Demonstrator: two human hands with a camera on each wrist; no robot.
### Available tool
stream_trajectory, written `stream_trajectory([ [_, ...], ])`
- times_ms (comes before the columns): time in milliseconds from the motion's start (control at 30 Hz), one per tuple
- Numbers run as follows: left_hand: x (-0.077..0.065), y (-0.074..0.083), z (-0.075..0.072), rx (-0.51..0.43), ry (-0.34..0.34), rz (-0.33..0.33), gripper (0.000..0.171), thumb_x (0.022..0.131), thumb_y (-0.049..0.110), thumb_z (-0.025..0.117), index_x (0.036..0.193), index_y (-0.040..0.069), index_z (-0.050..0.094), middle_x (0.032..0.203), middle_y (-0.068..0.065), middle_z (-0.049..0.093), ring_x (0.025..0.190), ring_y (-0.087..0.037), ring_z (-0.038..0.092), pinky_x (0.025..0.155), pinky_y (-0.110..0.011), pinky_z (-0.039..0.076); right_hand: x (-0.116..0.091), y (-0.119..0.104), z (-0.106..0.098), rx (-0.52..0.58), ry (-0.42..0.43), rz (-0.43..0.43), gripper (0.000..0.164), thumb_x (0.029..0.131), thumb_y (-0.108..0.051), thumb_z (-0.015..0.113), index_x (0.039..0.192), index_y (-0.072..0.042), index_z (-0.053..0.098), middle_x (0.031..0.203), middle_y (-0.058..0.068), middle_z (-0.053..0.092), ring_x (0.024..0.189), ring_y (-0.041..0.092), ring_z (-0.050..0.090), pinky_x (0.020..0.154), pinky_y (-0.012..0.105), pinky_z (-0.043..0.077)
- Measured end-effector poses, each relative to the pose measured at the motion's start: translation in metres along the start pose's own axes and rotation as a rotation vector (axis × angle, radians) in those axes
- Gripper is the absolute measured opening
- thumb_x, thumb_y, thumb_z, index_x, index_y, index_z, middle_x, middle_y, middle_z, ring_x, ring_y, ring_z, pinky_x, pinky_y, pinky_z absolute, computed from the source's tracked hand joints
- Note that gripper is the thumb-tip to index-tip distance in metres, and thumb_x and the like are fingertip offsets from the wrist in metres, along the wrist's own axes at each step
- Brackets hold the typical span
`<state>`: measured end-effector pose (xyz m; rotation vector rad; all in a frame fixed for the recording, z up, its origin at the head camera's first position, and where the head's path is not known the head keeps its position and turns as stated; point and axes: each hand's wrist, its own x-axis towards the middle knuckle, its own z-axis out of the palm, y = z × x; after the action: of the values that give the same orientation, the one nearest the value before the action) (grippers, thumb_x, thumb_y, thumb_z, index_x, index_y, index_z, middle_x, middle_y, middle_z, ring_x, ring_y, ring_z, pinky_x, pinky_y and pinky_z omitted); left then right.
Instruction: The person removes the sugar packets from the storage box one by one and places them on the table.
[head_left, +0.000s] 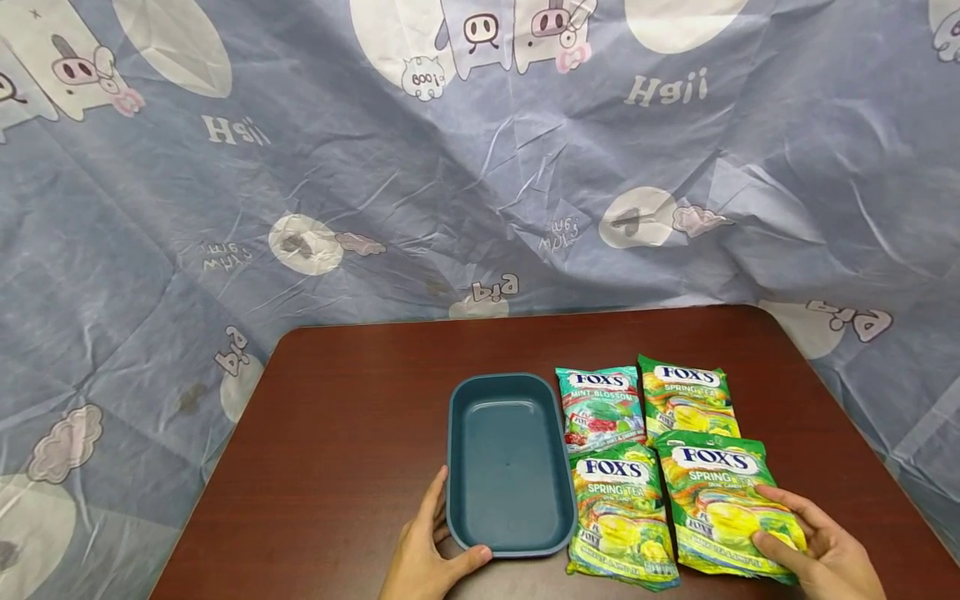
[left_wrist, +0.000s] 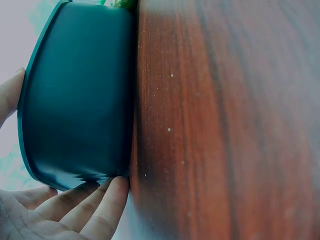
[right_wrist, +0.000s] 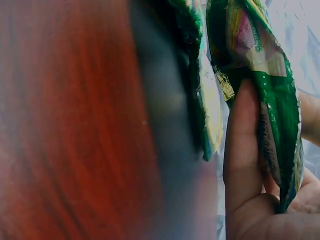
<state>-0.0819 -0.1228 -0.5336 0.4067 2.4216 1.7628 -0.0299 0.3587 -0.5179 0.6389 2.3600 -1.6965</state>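
Note:
A dark teal rectangular container [head_left: 510,467] stands on the table, its inside bare. My left hand [head_left: 429,546] holds its near left corner, thumb on the front rim and fingers along the side wall; the left wrist view shows those fingers [left_wrist: 102,212] against the outer wall. With thumb and fingers, my right hand [head_left: 836,554] pinches the lower right of a green-yellow Fox's Spring Tea candy bag [head_left: 716,479]. In the right wrist view this candy bag [right_wrist: 280,100] is raised off the tabletop. Left of it lies another Spring Tea bag [head_left: 618,500], beside the container.
Farther back lie a teal-and-red Fox's Mint Blossom bag [head_left: 603,404] and a third Spring Tea bag [head_left: 686,400], partly overlapped by the held one. Beneath everything is a reddish-brown wooden table [head_left: 337,467]. A blue-grey cartoon-printed cloth [head_left: 412,183] hangs behind its back edge.

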Motion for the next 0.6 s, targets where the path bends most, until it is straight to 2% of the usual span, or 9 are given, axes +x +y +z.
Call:
stream_trajectory([
  [100,0.000,0.000,0.000,0.011,0.001,0.001,0.110,0.081,0.027,0.090,0.162,0.006,0.019,0.153,-0.030,0.040,0.128,-0.041,0.056,0.094,-0.028,0.055,0.003,0.006,0.000,-0.018,-0.008,0.026,0.059,0.092,-0.034,0.079,0.136,-0.051,0.043,0.104,-0.044,0.053,0.087,-0.003,0.061,0.071,0.026,0.055],
  [300,-0.002,0.001,0.000,0.033,0.003,-0.017,0.110,0.080,0.028,0.090,0.162,0.006,0.020,0.152,-0.032,0.041,0.126,-0.042,0.057,0.091,-0.028,0.056,0.007,0.013,0.003,0.066,-0.034,0.119,0.057,0.089,-0.030,0.082,0.124,-0.056,0.044,0.098,-0.034,0.061,0.086,0.009,0.068,0.073,0.031,0.057],
  [467,-0.002,0.001,0.000,0.030,0.010,-0.015,0.109,0.081,0.026,0.090,0.163,0.007,0.020,0.152,-0.031,0.041,0.127,-0.041,0.057,0.091,-0.028,0.056,0.010,0.017,0.003,0.075,-0.030,0.148,0.059,0.089,-0.027,0.083,0.123,-0.055,0.044,0.098,-0.033,0.061,0.086,0.006,0.066,0.074,0.031,0.057],
  [600,-0.001,0.001,0.000,0.018,0.016,-0.015,0.109,0.081,0.025,0.090,0.163,0.008,0.020,0.153,-0.028,0.041,0.128,-0.040,0.056,0.092,-0.029,0.056,0.010,0.021,0.003,0.137,-0.044,0.141,0.059,0.090,-0.022,0.081,0.123,-0.055,0.045,0.098,-0.034,0.060,0.087,0.006,0.066,0.074,0.032,0.057],
])
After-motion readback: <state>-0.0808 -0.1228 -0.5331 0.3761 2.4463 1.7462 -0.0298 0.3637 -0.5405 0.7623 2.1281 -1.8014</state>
